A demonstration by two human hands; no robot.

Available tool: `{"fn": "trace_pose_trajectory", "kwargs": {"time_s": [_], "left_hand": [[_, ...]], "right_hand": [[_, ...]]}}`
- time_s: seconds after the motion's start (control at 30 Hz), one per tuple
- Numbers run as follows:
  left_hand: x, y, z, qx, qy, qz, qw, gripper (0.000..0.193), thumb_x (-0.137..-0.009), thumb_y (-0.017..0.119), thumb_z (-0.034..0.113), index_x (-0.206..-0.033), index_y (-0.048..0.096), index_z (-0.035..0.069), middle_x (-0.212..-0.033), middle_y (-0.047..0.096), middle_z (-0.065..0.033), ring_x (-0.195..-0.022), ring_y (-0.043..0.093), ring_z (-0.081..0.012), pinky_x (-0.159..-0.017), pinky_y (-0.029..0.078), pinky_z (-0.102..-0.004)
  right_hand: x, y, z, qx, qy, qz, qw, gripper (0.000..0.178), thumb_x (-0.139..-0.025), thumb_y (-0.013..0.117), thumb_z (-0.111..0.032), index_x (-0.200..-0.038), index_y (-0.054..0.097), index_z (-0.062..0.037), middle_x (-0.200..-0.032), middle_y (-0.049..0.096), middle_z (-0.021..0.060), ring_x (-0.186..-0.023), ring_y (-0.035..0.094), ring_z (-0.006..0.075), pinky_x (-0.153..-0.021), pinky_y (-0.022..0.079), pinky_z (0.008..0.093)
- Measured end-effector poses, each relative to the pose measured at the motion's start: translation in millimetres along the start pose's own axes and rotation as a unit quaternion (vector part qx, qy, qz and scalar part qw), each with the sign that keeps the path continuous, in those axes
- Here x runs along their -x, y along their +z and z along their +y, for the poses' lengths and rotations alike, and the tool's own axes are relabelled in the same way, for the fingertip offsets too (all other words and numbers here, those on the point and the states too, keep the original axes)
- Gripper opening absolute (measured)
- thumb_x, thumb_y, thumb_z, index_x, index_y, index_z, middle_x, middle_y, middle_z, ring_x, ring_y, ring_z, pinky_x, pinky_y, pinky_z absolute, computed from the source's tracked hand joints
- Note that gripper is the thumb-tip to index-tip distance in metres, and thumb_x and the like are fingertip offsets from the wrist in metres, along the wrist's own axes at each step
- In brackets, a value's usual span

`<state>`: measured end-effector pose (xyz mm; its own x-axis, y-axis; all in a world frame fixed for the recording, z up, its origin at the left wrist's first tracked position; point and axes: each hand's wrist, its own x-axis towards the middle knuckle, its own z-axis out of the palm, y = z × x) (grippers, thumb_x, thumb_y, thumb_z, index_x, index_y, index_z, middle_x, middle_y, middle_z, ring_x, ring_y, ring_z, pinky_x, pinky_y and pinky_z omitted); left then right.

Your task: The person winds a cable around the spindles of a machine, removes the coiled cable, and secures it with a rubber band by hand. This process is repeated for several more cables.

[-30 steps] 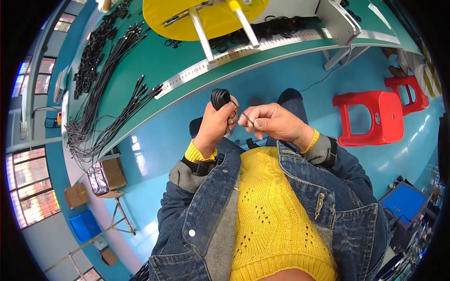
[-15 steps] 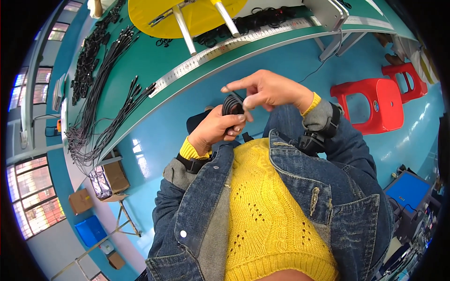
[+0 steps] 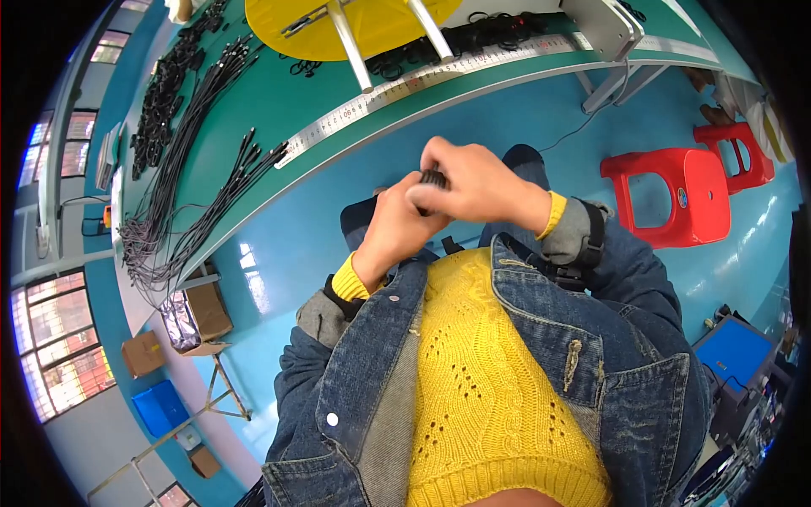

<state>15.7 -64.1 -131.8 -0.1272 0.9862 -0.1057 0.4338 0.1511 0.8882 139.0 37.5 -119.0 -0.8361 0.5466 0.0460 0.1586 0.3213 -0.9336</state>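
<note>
A coiled black cable point(image 3: 433, 179) is between my two hands, in front of my chest and short of the bench edge. My left hand point(image 3: 399, 221) is closed around the coil from the left and below. From the right, my right hand point(image 3: 475, 184) closes over it, with its thumb across the near side and its fingers bent over the top. Only a small ribbed part of the coil shows; the rest is hidden by my fingers.
The green workbench point(image 3: 245, 118) curves across the far side, with a steel ruler point(image 3: 380, 101) along its edge. Black cables point(image 3: 182, 169) lie in bundles at the left. A yellow disc on metal legs point(image 3: 355, 29) stands on the bench. Red stools point(image 3: 705, 198) are at the right.
My right hand has come down onto the coil, and its outstretched index finger is now bent. Both hands now enclose the cable, which shows less than before. The view has shifted slightly.
</note>
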Motion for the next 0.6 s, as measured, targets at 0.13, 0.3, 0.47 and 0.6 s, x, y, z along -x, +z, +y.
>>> {"fn": "trace_pose_trajectory", "kwargs": {"time_s": [0.13,0.3,0.47,0.6], "left_hand": [[-1,6,-25,-0.078,0.0,-0.004,0.997,0.03,-0.073,0.064,0.01,-0.099,0.054,0.002,-0.068,0.055,-0.0016,-0.059,0.055,-0.0156,-0.052,0.044,-0.0267],[4,-17,-42,0.279,-0.235,-0.199,0.91,0.026,-0.081,0.061,0.022,-0.098,0.054,0.003,-0.065,0.056,-0.0051,-0.056,0.056,-0.0191,-0.048,0.045,-0.0259],[18,-63,-26,0.637,-0.259,-0.024,0.725,0.038,-0.086,0.053,0.04,-0.094,0.054,0.003,-0.061,0.054,-0.0069,-0.047,0.05,-0.0134,-0.038,0.038,-0.0227],[30,-161,-2,0.672,-0.22,-0.147,0.692,0.051,-0.087,0.045,0.052,-0.092,0.054,0.002,-0.067,0.055,-0.0085,-0.045,0.046,-0.0098,-0.037,0.035,-0.0208]], "right_hand": [[-7,25,6,0.22,-0.1,0.023,0.97,0.043,-0.078,0.059,-0.036,-0.085,0.051,0.0046,-0.066,0.06,0.0196,-0.061,0.062,0.0289,-0.054,0.047,0.0358],[-24,28,25,0.103,-0.002,-0.013,0.995,0.044,-0.083,0.053,-0.043,-0.078,0.053,0.001,-0.055,0.054,0.0099,-0.046,0.052,0.0168,-0.043,0.039,0.0284],[-25,12,25,-0.21,0.235,-0.081,0.946,0.036,-0.089,0.048,-0.037,-0.075,0.055,-0.005,-0.052,0.048,0.0005,-0.041,0.039,0.0063,-0.038,0.028,0.0212],[-24,7,9,-0.075,0.18,-0.157,0.968,0.03,-0.087,0.053,-0.031,-0.072,0.053,-0.0043,-0.054,0.048,0.0004,-0.047,0.043,0.0065,-0.044,0.034,0.0232]]}}
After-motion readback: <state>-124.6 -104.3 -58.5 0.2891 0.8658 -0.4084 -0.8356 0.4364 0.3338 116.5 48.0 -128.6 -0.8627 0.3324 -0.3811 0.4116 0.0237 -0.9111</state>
